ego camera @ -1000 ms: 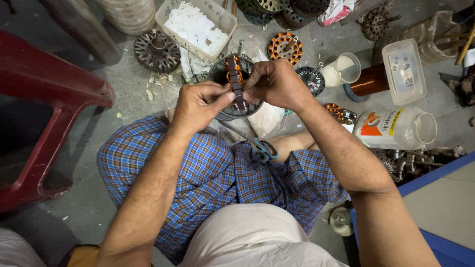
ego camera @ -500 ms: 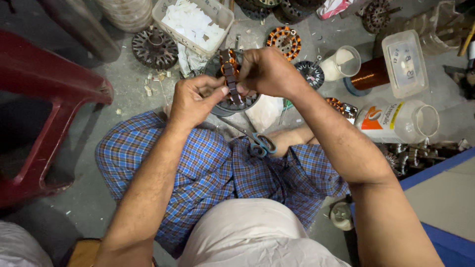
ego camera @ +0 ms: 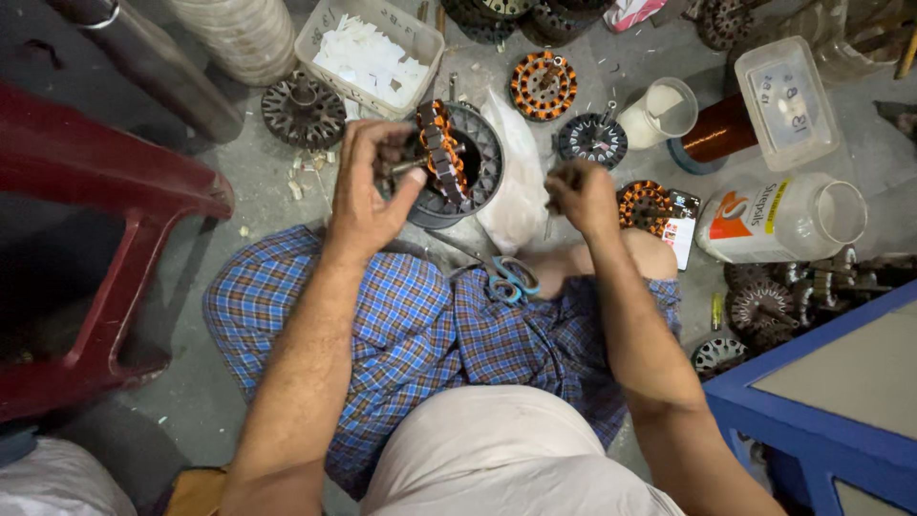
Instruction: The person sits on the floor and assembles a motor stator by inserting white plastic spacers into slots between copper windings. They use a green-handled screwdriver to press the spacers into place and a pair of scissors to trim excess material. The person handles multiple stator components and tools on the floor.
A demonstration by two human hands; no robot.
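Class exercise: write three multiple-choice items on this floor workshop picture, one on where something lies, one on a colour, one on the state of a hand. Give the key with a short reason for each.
1. Where do the scissors lie?
A. on the person's lap
B. in the white tray
C. on the red stool

2. What colour are the scissors' handles?
A. yellow
B. blue
C. black

3. What is the left hand doing?
A. lying flat on the floor
B. holding a jar
C. gripping a wound stator

Key: 1 A, they rest on the checked cloth between the knees. 2 B, both loops are blue. 3 C, its fingers close round the stator's shaft, while the right hand is a closed fist apart from it.
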